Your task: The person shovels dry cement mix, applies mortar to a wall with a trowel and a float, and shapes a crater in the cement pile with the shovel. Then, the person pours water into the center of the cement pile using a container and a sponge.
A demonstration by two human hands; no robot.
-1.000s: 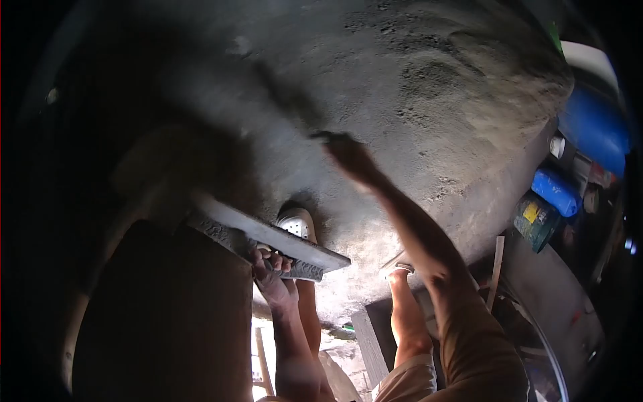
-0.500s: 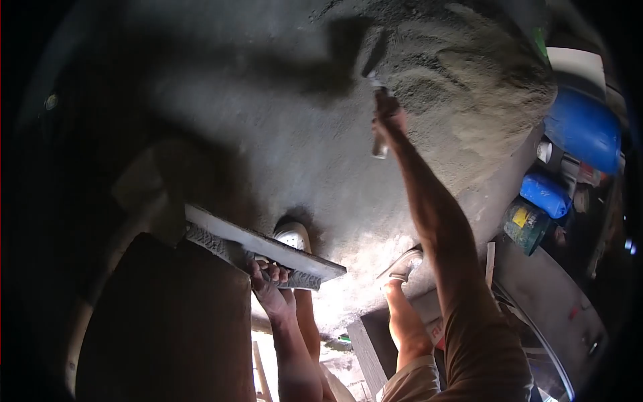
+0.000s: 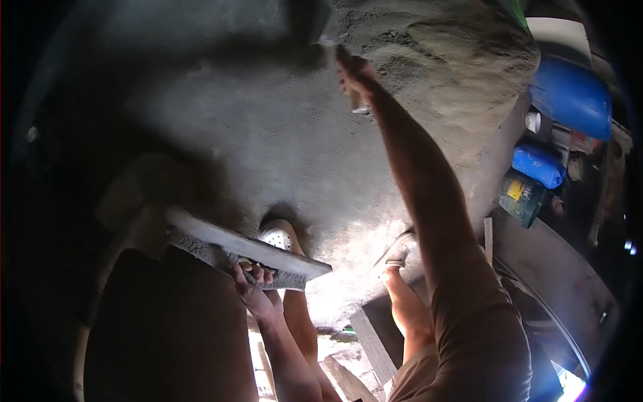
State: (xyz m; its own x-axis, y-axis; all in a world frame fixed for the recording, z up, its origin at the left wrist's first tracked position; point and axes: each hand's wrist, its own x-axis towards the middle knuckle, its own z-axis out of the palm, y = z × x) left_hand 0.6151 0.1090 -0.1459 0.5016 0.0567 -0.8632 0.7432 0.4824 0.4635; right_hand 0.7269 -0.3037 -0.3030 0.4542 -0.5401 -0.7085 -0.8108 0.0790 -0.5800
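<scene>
My right hand (image 3: 357, 74) is closed around the handle of a trowel (image 3: 360, 102), arm stretched far forward. The trowel's blade sits in shadow near the top edge, at the margin of a heap of grey, sandy mortar (image 3: 462, 74); whether it touches the surface I cannot tell. Down at the lower left, my left hand (image 3: 258, 281) grips the handle of a long plastering float (image 3: 251, 244). The float is tilted, with grey mortar stuck along its side. Beneath both tools spreads a smooth grey cement surface (image 3: 268, 141).
A white clog (image 3: 280, 236) on one foot stands just beyond the float. At the right are a large blue barrel (image 3: 573, 97), a smaller blue container (image 3: 539, 165) and a dark green bucket (image 3: 521, 197). A dark panel (image 3: 167, 321) fills the lower left; a wooden board (image 3: 373, 345) lies near the legs.
The right hand has moved forward and to the left with the trowel, away from the heap. The left hand keeps its hold on the float. The whole view has shifted slightly.
</scene>
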